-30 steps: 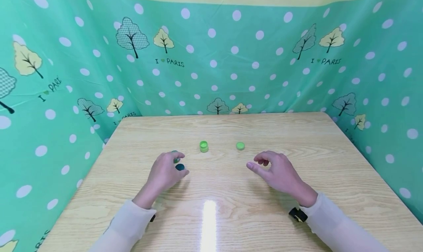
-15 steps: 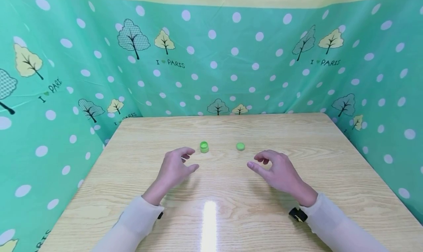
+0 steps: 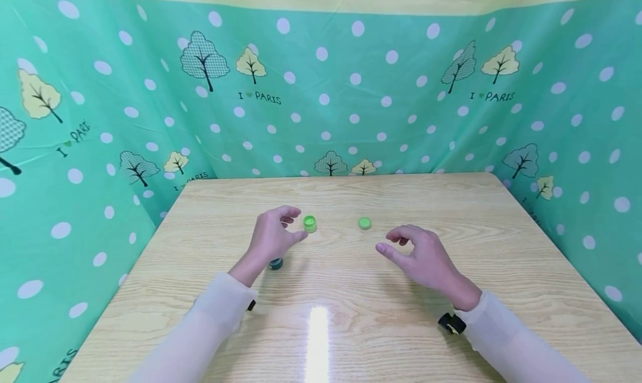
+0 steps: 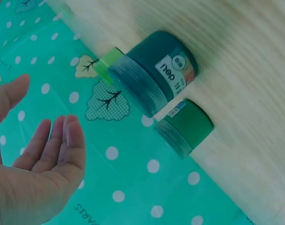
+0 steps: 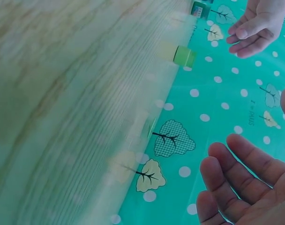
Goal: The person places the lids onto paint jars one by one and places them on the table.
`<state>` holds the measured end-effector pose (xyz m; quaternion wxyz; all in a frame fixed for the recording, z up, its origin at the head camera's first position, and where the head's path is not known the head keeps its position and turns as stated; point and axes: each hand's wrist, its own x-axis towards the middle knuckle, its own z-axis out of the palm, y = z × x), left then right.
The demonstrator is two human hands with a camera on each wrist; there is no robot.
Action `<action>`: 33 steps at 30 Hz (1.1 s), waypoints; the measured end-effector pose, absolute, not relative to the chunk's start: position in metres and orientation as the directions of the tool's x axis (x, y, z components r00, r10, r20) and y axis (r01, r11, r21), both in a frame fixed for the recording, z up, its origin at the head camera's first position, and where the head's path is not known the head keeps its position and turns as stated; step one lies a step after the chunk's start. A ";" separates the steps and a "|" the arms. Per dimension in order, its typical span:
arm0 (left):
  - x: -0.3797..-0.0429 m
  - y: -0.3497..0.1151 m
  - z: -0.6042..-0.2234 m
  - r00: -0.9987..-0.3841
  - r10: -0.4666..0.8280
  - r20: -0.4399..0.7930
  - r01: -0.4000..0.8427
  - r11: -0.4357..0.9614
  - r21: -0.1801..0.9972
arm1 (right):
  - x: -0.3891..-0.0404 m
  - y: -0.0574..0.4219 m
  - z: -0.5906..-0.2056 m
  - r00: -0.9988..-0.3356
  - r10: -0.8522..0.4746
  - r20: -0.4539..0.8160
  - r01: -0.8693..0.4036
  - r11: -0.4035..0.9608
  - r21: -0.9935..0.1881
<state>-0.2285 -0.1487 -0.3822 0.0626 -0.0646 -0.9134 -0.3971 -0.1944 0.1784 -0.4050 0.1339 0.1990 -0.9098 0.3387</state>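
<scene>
My left hand (image 3: 273,235) is over the table with thumb and fingers spread apart, its fingertips right at a small light green jar (image 3: 310,224). Nothing is between its fingers in the left wrist view. Below that hand stands a dark teal paint jar (image 4: 173,63) with a clear lid and a "deli" label. A smaller dark green jar (image 4: 191,124), also clear-lidded, stands beside it; the hand hides it in the head view. My right hand (image 3: 420,257) hovers with bent, parted fingers, holding nothing. Nearest to it is a flat light green lid (image 3: 364,223).
The wood-grain table (image 3: 451,204) is bounded by a green dotted curtain (image 3: 421,121) at the back and sides. Both wrists carry a black strap (image 3: 452,323). A bright light reflection lies on the table's front middle.
My left hand has moved right and away from me, from over the dark jars to beside the light green jar. The dark teal jar shows again under the wrist. The right hand has barely moved.
</scene>
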 end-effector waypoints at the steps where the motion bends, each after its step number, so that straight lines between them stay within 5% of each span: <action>1: -0.231 -0.148 -0.382 -0.986 0.069 0.154 0.160 0.676 0.720 | -0.195 0.179 -0.405 -0.885 -0.270 0.380 -0.452 0.693 -0.562; 33: -0.283 -0.136 -0.398 -0.987 0.017 -0.159 -0.110 0.646 0.755 | -0.212 0.182 -0.406 -0.917 -0.194 0.348 -0.388 0.637 -0.666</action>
